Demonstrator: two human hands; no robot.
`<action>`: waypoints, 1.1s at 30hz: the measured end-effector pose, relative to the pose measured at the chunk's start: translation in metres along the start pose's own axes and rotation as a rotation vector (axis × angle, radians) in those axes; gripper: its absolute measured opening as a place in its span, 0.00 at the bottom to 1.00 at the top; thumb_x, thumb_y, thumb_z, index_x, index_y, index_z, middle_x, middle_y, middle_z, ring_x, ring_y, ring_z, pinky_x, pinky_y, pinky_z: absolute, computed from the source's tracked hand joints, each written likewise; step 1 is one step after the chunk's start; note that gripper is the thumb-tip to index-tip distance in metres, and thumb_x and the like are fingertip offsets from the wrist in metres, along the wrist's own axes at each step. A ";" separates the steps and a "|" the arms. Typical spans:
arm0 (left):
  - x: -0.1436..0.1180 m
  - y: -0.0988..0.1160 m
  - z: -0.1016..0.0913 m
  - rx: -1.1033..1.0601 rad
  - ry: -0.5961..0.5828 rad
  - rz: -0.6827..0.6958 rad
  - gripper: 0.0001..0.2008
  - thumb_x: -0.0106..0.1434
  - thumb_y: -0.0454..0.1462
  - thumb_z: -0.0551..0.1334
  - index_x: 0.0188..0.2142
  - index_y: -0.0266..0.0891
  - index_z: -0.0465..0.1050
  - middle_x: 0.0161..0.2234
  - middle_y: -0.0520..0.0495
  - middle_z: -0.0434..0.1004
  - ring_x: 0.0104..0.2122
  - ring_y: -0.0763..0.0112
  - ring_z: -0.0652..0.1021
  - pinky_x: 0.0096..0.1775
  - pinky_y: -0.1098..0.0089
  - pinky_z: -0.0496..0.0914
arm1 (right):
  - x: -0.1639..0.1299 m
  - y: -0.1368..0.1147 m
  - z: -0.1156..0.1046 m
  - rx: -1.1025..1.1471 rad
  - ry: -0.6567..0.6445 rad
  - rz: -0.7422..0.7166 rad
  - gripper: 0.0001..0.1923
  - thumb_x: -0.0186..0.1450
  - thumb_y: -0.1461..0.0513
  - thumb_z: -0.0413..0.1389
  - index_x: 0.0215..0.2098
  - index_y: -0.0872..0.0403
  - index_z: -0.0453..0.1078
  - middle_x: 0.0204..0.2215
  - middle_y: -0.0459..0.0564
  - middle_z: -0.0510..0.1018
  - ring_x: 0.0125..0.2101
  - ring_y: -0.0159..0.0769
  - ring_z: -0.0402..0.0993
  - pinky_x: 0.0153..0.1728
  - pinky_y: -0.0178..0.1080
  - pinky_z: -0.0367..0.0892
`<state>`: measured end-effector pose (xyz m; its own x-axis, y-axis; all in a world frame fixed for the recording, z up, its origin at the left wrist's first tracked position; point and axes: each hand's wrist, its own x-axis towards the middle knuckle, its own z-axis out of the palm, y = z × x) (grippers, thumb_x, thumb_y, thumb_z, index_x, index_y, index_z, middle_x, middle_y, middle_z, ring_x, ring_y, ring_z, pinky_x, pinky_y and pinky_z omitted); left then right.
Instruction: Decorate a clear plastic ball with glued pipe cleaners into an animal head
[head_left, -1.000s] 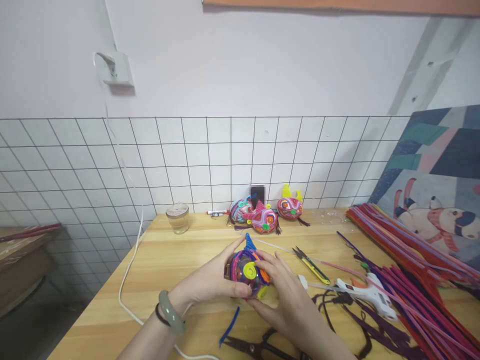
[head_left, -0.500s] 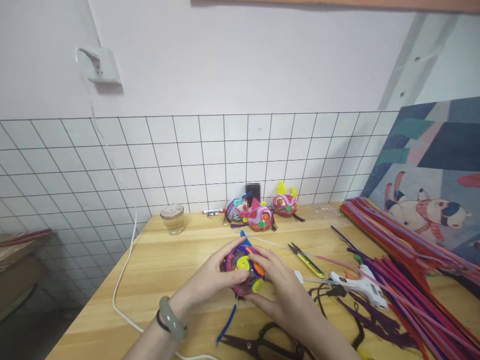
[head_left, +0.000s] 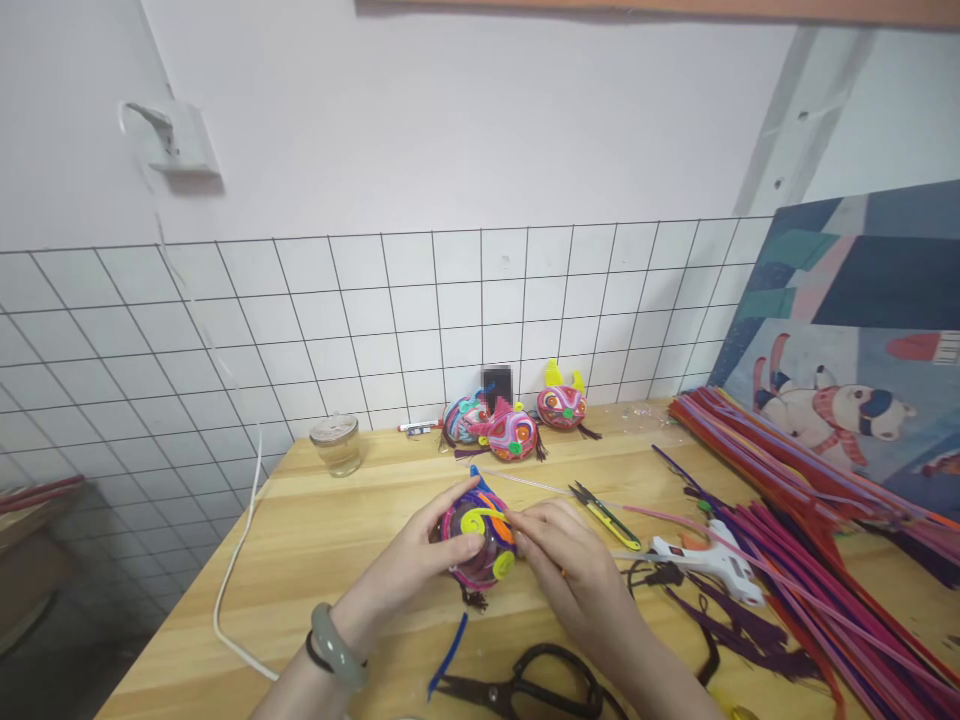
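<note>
Both hands hold a round ball wrapped in colourful pipe cleaners [head_left: 477, 533], with a yellow spiral on its front and a blue tip on top, just above the wooden table [head_left: 337, 530]. My left hand [head_left: 420, 560] cups its left side; a pale green bangle sits on that wrist. My right hand [head_left: 570, 575] grips its right side, fingers on the orange part.
Three finished pipe-cleaner balls [head_left: 513, 434] stand by the tiled wall, near a glass jar [head_left: 337, 444]. A glue gun [head_left: 705, 558], yellow snips [head_left: 604, 514], black scissors [head_left: 525, 690], a loose blue pipe cleaner [head_left: 447, 655] and heaps of pipe cleaners [head_left: 810, 520] lie around. A white cable [head_left: 232, 560] runs along the left edge.
The ball has turned slightly in my hands, and my right fingers have shifted on its right side. The view has drifted to the left.
</note>
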<state>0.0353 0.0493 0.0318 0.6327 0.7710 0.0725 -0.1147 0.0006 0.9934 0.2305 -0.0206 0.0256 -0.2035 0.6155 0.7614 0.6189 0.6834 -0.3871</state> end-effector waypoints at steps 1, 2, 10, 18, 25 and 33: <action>0.000 0.000 0.000 0.001 0.001 0.001 0.34 0.57 0.39 0.67 0.61 0.43 0.59 0.58 0.43 0.70 0.57 0.56 0.69 0.57 0.59 0.62 | 0.000 0.000 0.001 -0.009 0.007 -0.004 0.14 0.69 0.69 0.48 0.50 0.54 0.68 0.33 0.52 0.74 0.35 0.37 0.68 0.34 0.39 0.68; -0.001 0.001 0.001 0.002 0.002 0.002 0.34 0.57 0.39 0.67 0.62 0.43 0.59 0.58 0.43 0.70 0.57 0.56 0.69 0.57 0.59 0.62 | -0.001 0.000 0.002 -0.018 0.011 -0.004 0.14 0.69 0.70 0.48 0.50 0.54 0.68 0.32 0.52 0.74 0.34 0.37 0.68 0.32 0.39 0.68; -0.002 0.006 0.007 0.013 0.041 -0.008 0.34 0.57 0.40 0.67 0.61 0.43 0.60 0.57 0.42 0.71 0.56 0.55 0.70 0.57 0.58 0.63 | -0.004 -0.012 0.004 -0.075 -0.015 0.024 0.17 0.68 0.70 0.45 0.52 0.55 0.66 0.27 0.49 0.72 0.28 0.36 0.67 0.29 0.38 0.66; -0.003 0.006 0.010 0.016 0.077 0.019 0.35 0.58 0.39 0.67 0.62 0.44 0.57 0.57 0.44 0.71 0.56 0.57 0.70 0.56 0.59 0.63 | -0.006 -0.020 0.011 -0.071 -0.056 0.069 0.21 0.67 0.71 0.44 0.56 0.52 0.62 0.30 0.50 0.74 0.31 0.39 0.69 0.31 0.40 0.66; -0.003 0.009 0.011 0.032 0.104 0.010 0.36 0.57 0.40 0.67 0.62 0.43 0.57 0.59 0.42 0.68 0.57 0.56 0.68 0.57 0.59 0.62 | -0.008 -0.020 0.014 -0.095 -0.067 0.035 0.22 0.67 0.71 0.44 0.58 0.53 0.59 0.30 0.52 0.74 0.30 0.40 0.69 0.30 0.41 0.66; -0.002 0.006 0.014 0.014 0.124 -0.003 0.36 0.57 0.42 0.67 0.63 0.45 0.55 0.59 0.42 0.68 0.57 0.54 0.69 0.56 0.57 0.63 | -0.006 -0.021 0.016 -0.196 -0.041 -0.027 0.21 0.67 0.71 0.44 0.57 0.56 0.60 0.28 0.53 0.74 0.29 0.41 0.69 0.29 0.41 0.67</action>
<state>0.0437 0.0387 0.0384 0.5335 0.8438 0.0591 -0.1016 -0.0055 0.9948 0.2066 -0.0324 0.0206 -0.2499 0.6164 0.7467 0.7479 0.6127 -0.2555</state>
